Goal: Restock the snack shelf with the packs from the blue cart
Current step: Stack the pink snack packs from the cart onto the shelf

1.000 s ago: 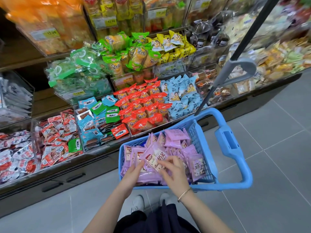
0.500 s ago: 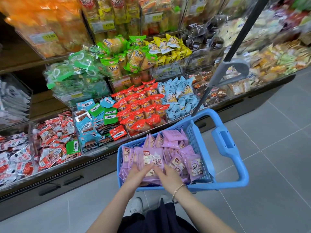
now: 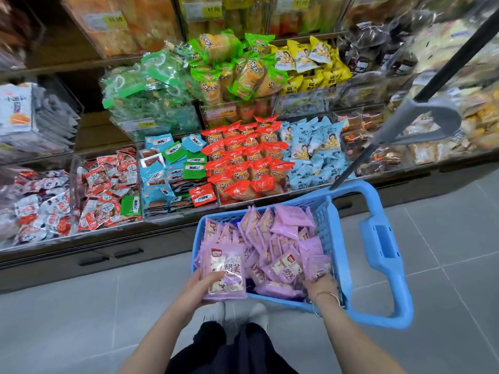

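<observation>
Grey floor tiles (image 3: 445, 233) run along the snack shelf (image 3: 167, 220), crowded with red packs (image 3: 243, 163). The blue cart (image 3: 340, 238) stands just before it, and a black pole (image 3: 359, 163) slants from the cart's far right corner across the shelf front. Purple packs (image 3: 286, 230) fill the cart. At its near left corner the left hand (image 3: 199, 290) grasps a stack (image 3: 225, 271) of them. At its near right corner the right hand (image 3: 320, 286) is among the packs, its fingers hidden, so I cannot tell its grip.
</observation>
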